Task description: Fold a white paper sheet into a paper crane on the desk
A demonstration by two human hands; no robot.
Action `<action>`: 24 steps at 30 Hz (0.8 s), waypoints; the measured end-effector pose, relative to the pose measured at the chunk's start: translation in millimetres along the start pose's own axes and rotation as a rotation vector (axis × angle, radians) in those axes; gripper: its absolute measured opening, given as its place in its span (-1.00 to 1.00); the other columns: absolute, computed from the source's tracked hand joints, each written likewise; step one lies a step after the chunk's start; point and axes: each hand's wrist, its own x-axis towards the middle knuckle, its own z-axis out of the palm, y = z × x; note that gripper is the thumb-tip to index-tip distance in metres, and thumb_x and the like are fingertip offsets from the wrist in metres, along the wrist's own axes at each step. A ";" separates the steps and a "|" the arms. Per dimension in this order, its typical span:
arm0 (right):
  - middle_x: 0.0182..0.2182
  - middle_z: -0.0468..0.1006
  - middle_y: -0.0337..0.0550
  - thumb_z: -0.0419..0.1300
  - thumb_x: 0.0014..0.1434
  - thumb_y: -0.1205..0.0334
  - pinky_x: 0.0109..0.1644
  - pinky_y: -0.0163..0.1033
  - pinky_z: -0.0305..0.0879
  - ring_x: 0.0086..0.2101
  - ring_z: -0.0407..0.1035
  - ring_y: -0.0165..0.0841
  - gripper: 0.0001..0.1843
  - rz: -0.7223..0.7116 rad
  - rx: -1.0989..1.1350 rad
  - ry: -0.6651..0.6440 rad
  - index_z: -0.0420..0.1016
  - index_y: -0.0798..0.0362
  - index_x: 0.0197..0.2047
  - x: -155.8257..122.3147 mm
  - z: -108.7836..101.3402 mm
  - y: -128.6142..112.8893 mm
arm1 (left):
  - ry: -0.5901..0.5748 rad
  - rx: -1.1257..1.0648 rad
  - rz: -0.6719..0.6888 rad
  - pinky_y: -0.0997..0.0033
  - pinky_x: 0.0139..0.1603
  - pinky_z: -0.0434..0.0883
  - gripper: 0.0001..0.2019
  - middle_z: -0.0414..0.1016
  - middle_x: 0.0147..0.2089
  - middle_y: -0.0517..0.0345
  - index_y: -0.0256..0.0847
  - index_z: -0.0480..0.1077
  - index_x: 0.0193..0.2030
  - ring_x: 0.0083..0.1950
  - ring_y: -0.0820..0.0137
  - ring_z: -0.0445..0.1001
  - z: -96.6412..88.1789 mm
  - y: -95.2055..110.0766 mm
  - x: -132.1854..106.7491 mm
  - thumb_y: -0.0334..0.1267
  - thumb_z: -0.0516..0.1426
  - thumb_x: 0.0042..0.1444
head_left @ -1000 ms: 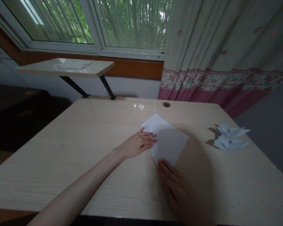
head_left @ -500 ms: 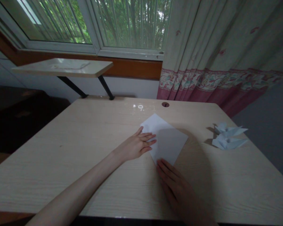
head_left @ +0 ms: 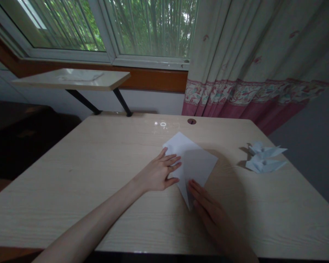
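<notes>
A sheet of white paper (head_left: 197, 157) lies on the desk as a roughly diamond-shaped piece, its lower corner drawn to a narrow point toward me. A faint crease or edge runs down its lower part. My left hand (head_left: 164, 170) rests flat on the paper's left side, fingers spread. At the lower right edge, my right hand (head_left: 208, 206) touches the paper with its fingers stretched out and close together. Part of that edge is hidden beneath the right fingers.
Folded white paper figures (head_left: 265, 159) sit at the desk's right side. A small raised shelf (head_left: 109, 82) on black legs stands at the back left of the desk (head_left: 71, 193). Behind are a window and a curtain (head_left: 224, 87). A round cable-hole cover (head_left: 191, 121) lies near the back edge.
My right hand has slid up and right along the paper's lower edge, uncovering the pointed lower corner. My left hand stays in place, its lowest finger slightly more spread.
</notes>
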 end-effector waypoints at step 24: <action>0.26 0.25 -0.23 -0.08 0.35 0.02 0.36 0.02 -0.09 0.24 0.10 -0.31 -0.54 0.154 0.281 0.061 0.29 -0.10 0.24 1.3 -6.7 -2.2 | -0.021 0.145 -0.120 0.08 0.41 -0.24 0.05 0.14 0.33 -0.37 -0.59 0.17 0.26 0.38 0.00 0.04 6.6 41.2 1.6 0.37 0.09 -0.12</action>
